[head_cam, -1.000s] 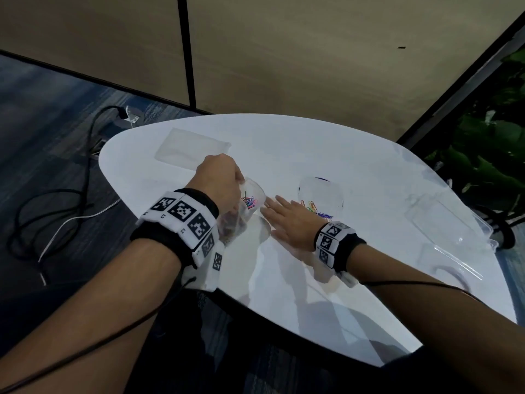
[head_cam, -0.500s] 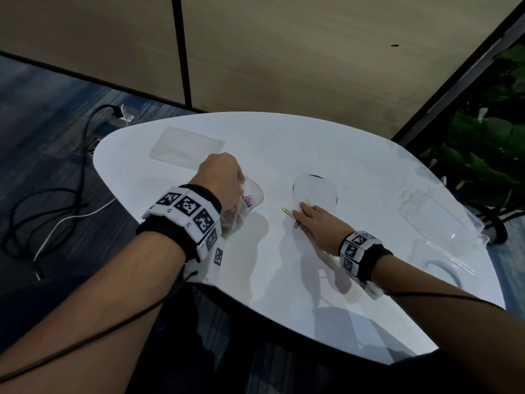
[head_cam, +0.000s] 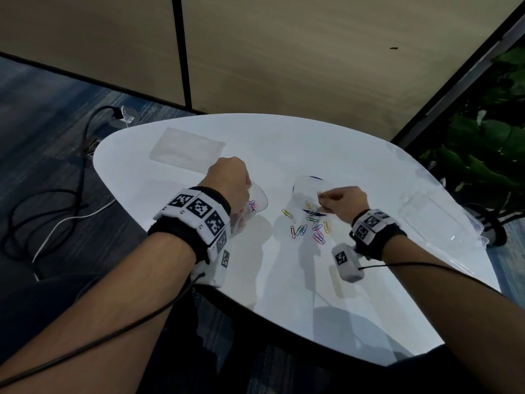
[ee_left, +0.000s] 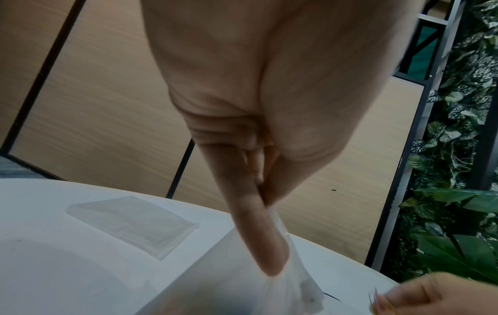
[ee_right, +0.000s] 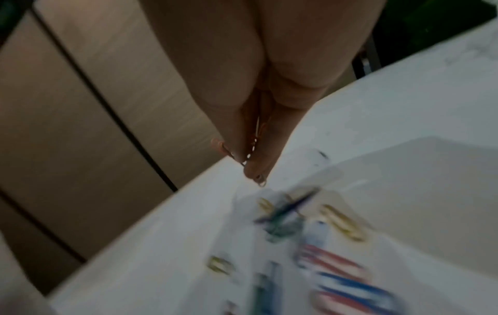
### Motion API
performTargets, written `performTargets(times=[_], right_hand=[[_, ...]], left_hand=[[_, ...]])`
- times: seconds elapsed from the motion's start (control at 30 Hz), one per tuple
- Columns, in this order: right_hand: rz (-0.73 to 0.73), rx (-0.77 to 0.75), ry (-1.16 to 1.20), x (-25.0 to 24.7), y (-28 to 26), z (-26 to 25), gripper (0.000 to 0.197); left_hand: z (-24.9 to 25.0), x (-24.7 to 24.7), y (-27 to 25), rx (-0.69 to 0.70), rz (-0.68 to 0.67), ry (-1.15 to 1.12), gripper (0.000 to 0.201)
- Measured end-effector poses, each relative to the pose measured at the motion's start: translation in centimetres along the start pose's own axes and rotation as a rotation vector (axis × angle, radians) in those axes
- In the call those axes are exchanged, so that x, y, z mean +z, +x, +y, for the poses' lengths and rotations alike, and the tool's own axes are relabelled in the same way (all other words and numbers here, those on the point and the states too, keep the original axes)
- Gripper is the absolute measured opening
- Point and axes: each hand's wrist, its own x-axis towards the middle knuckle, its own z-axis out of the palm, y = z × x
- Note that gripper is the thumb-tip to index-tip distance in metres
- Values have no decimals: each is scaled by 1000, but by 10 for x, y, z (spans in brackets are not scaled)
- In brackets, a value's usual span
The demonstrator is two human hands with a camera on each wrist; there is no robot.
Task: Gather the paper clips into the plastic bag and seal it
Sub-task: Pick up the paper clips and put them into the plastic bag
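My left hand (head_cam: 227, 180) pinches the rim of a clear plastic bag (head_cam: 251, 214) and holds it up off the white table (head_cam: 284, 280). A few coloured clips (head_cam: 252, 205) lie inside the bag. In the left wrist view the left hand's thumb and finger (ee_left: 265, 204) clamp the bag's zip edge (ee_left: 293, 277). To the right, my right hand (head_cam: 326, 196) is raised over the table and pinches a few paper clips (head_cam: 323, 195), seen between its fingertips (ee_right: 250, 157) in the right wrist view. Several loose paper clips (head_cam: 309, 226) (ee_right: 337, 255) are scattered below it.
A second flat clear bag (head_cam: 187, 150) (ee_left: 134, 221) lies at the table's far left. A round clear lid (head_cam: 308, 189) sits behind the clips. An open clear plastic box (head_cam: 437, 223) is at the right edge. Cables (head_cam: 42, 211) trail on the floor; a plant (head_cam: 488, 166) stands on the right.
My right hand went from the bag's mouth to the clip pile and has now lifted off it with clips pinched. The left hand keeps holding the bag in place.
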Motion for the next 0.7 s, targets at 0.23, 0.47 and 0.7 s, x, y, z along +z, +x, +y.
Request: performTargets(times=[0.23,0.47,0.7], right_hand=[[-396,-19,744,15,-47,-85,13],[-417,-135,362,63,-72,-104,18],[-262,-618,-345,60,-75,-116,12]], left_hand=[[-1,5,3,12,12,-13,25],[-4,7,3,48,56,-27,21],[-6,6,2,54,54,-40,19]])
